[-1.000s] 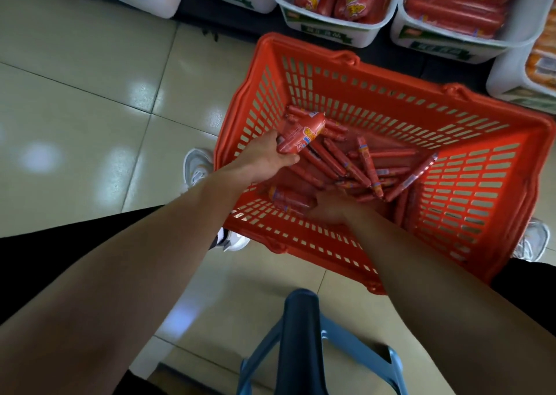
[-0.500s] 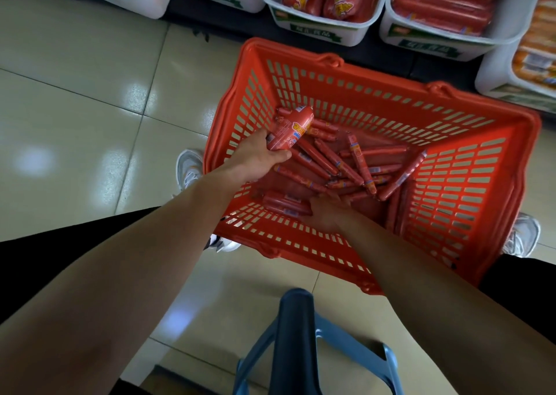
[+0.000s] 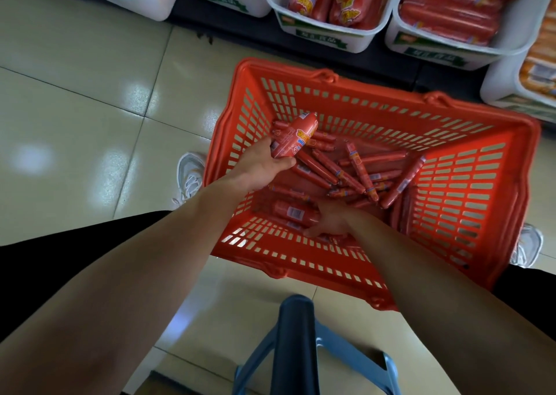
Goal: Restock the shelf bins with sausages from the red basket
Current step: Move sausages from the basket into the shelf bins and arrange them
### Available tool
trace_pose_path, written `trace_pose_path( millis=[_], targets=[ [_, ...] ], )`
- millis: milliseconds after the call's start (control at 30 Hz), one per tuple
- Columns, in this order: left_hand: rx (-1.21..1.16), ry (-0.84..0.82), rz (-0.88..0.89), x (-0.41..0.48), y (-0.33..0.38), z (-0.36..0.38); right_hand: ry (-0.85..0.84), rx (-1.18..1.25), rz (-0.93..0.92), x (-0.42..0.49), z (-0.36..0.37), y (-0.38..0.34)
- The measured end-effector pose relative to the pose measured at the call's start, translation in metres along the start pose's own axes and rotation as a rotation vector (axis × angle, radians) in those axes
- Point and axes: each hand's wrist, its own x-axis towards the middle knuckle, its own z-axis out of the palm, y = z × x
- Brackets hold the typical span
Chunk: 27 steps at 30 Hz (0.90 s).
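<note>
Thick sausage (image 3: 293, 140), held above the ten o'clock corner of the red basket (image 3: 469, 202) and clamped in the left hand (image 3: 261, 166). The right hand (image 3: 329, 223), at six o'clock, touches a second thick sausage (image 3: 296, 213); whether it has closed round it cannot be told. Advised: secure both, then carry them to the matching bin (image 3: 325, 30) at twelve o'clock and lay them lengthwise.

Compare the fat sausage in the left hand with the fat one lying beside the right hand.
The held sausage is gripped by the left hand above the pile, pointing diagonally; the lying sausage rests sideways on the red basket floor by the right hand. The held sausage shows a yellow logo; the lying sausage shows only a white barcode patch. Both are thick and red-wrapped.
</note>
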Motion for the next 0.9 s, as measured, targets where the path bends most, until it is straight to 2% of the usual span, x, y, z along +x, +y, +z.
trace_pose_path(
  millis=[100, 233, 333, 467, 667, 900],
  targets=[
    [0.001, 0.008, 0.021, -0.006, 0.005, -0.002, 0.107, -0.074, -0.006, -0.016, -0.009, -0.003],
    [0.071, 0.024, 0.062, -0.020, 0.019, -0.009, 0.272, 0.028, -0.039, -0.049, -0.030, 0.003],
    [0.114, 0.030, 0.099, -0.035, 0.037, -0.017, 0.333, 0.121, -0.034, -0.090, -0.053, 0.009],
    [0.178, 0.088, 0.156, -0.062, 0.063, -0.035, 0.474, 0.092, 0.002, -0.149, -0.078, 0.014],
    [0.219, 0.129, 0.219, -0.087, 0.094, -0.063, 0.668, 0.180, -0.006, -0.217, -0.118, 0.010],
    [0.213, 0.172, 0.201, -0.063, 0.124, -0.092, 0.908, 0.303, 0.032, -0.219, -0.165, -0.004]
  ],
)
